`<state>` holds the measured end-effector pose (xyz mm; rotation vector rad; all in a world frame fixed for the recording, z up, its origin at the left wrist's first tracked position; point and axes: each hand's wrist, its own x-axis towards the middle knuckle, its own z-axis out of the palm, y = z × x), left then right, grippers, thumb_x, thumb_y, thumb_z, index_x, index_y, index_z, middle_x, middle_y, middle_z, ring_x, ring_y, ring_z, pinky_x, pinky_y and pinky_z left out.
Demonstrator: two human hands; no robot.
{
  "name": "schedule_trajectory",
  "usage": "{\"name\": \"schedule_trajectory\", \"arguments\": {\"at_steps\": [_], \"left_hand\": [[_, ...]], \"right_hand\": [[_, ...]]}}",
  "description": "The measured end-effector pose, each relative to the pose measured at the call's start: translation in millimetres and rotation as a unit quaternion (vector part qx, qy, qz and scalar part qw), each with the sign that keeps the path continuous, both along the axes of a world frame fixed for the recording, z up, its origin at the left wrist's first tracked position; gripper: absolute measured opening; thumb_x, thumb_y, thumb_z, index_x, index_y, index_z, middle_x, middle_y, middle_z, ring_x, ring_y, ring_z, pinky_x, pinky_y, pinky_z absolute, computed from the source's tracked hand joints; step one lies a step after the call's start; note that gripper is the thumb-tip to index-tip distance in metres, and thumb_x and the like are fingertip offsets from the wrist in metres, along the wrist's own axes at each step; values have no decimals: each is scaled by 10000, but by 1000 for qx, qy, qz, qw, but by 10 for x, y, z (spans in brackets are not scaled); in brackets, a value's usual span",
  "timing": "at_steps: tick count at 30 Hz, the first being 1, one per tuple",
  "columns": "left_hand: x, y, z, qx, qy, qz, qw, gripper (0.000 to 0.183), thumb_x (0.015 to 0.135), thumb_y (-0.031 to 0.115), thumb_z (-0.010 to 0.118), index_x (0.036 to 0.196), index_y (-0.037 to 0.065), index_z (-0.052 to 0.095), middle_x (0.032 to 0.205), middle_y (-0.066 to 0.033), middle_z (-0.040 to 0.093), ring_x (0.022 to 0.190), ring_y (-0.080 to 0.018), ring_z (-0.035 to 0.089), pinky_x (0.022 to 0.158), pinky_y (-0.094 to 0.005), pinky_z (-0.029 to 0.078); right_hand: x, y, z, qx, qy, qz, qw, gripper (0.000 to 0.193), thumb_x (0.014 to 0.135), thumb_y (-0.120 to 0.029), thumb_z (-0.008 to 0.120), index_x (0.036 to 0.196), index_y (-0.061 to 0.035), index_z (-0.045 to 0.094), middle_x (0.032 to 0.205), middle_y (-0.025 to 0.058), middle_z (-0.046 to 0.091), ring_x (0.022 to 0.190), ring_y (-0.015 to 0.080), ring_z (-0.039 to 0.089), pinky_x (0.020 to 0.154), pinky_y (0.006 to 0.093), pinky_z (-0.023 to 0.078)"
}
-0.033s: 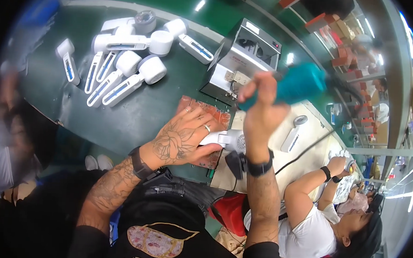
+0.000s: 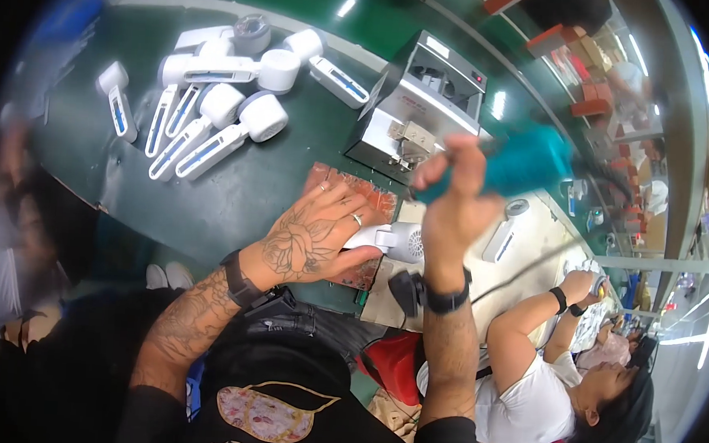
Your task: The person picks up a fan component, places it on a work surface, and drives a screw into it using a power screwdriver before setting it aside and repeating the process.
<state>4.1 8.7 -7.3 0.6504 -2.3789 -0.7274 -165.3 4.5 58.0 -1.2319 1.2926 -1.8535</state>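
Observation:
My left hand (image 2: 305, 235) presses a white handheld fan (image 2: 404, 241) down over a worn red-brown board (image 2: 370, 194). The palm hides most of the fan's handle, while its round grille head sticks out to the right. Raised just above and right of that head, my right hand (image 2: 459, 208) is closed around a teal corded electric screwdriver (image 2: 530, 161). The screwdriver is tilted and smeared by motion, and its tip is hard to make out. It appears apart from the fan.
Several white handheld fans (image 2: 213, 144) lie piled on the dark green table (image 2: 200, 228). A grey box-shaped machine (image 2: 418, 104) stands beyond the board. Another white fan (image 2: 501, 234) rests on a beige mat (image 2: 390, 301). A co-worker (image 2: 538, 403) sits at the right.
My right hand and the screwdriver have shifted slightly right and down. My left hand and the fan stay in place.

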Motion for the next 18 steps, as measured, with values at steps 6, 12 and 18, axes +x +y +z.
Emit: {"name": "schedule_trajectory", "arguments": {"at_steps": [6,12,18], "left_hand": [[-14,1,-1,-5,1,3,1000,425,899,372,668,1214,89,622,1136,-90,605,1132,-292,522,1044,-438,388],[-18,8,23,16,-7,0,1000,428,893,371,674,1210,89,623,1142,-95,599,1140,-292,522,1047,-442,383],[-30,1,19,-1,-25,11,1000,414,892,363,674,1186,77,622,1158,-110,590,1147,-311,518,1046,-451,379]], "right_hand": [[-28,394,-6,-8,3,23,1000,552,945,-506,655,1045,30,567,642,62,513,536,170,518,517,305,440],[-33,400,-106,10,-10,30,999,569,920,-521,685,1024,24,557,644,66,516,539,178,523,512,309,432],[-49,382,-196,-2,-28,65,998,457,949,-437,680,929,-14,509,648,80,514,531,190,509,511,319,435]]}}
